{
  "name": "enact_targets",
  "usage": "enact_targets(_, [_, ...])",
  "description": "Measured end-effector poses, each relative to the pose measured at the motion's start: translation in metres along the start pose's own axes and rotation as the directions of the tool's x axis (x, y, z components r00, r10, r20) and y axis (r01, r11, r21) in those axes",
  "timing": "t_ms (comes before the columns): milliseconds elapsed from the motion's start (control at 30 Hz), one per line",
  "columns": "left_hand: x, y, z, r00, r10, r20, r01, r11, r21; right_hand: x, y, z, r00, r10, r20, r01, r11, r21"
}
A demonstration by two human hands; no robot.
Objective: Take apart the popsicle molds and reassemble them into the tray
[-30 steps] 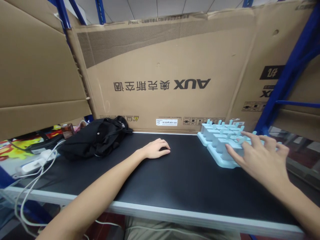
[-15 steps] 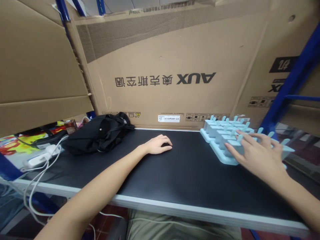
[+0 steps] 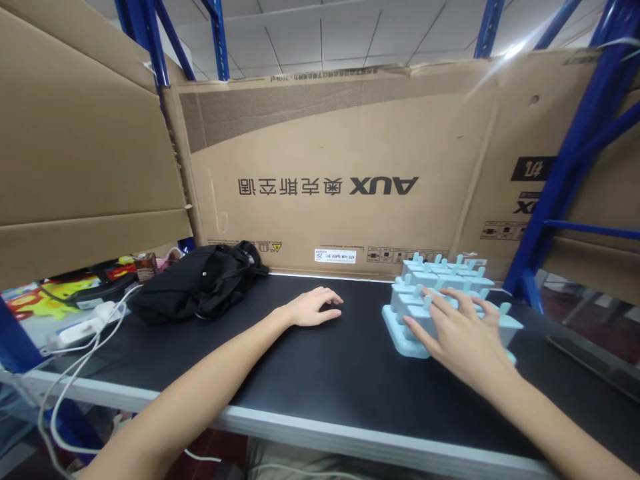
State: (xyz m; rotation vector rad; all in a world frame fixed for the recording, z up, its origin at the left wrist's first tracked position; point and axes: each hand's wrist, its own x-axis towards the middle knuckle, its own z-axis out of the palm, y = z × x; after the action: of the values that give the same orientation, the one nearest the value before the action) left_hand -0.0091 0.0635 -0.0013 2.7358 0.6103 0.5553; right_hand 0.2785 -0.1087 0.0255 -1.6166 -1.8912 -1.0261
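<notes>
Two light-blue popsicle molds with upright stick handles stand on the right part of the black tabletop. My right hand is laid over the front popsicle mold, its thumb at the left side and the other fingers spread among the handles, gripping it from above. That hand hides much of the front mold. Just behind stands the back popsicle mold, untouched. My left hand rests on the tabletop left of the molds, holding nothing, with thumb and fingers apart.
A black bag lies at the left of the black tabletop. White cables and a power strip are by its left end. A cardboard panel closes the back, and a blue metal post rises at the right.
My right hand has moved left with the front popsicle mold, now more squarely before the back one. My left hand stays on the table. The camera view has tilted upward.
</notes>
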Motion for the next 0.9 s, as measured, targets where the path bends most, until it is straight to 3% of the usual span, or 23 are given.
enact_targets(233, [-0.001,0.005,0.001,0.991,0.013,-0.134,-0.032,0.989,-0.145,0.029,-0.075,-0.005,0.992,-0.113,0.05,0.104,0.981,0.162])
enact_targets(333, [0.0,-0.005,0.0,0.988,-0.026,-0.151,-0.009,0.973,-0.229,0.046,-0.1,0.0,0.988,-0.145,0.062,0.126,0.963,0.239])
enact_targets(433, [-0.001,-0.021,-0.001,0.983,-0.1,-0.155,0.04,0.936,-0.348,0.061,-0.109,0.009,0.984,-0.163,0.072,0.135,0.946,0.293])
enact_targets(633, [0.002,-0.038,0.002,0.976,-0.17,-0.137,0.062,0.819,-0.571,0.075,-0.109,0.02,0.974,-0.209,0.091,0.171,0.934,0.313])
enact_targets(733, [0.004,-0.037,0.002,0.975,-0.183,-0.124,0.089,0.837,-0.541,0.085,-0.102,0.012,0.967,-0.235,0.095,0.194,0.927,0.321])
enact_targets(833, [0.005,-0.036,0.002,0.974,-0.2,-0.105,0.134,0.885,-0.445,0.098,-0.068,0.002,0.986,-0.167,0.026,0.15,0.937,0.316])
enact_targets(900, [0.005,-0.035,0.002,0.972,-0.209,-0.107,0.148,0.899,-0.413,0.098,-0.022,0.004,0.997,-0.036,-0.073,0.055,0.958,0.283])
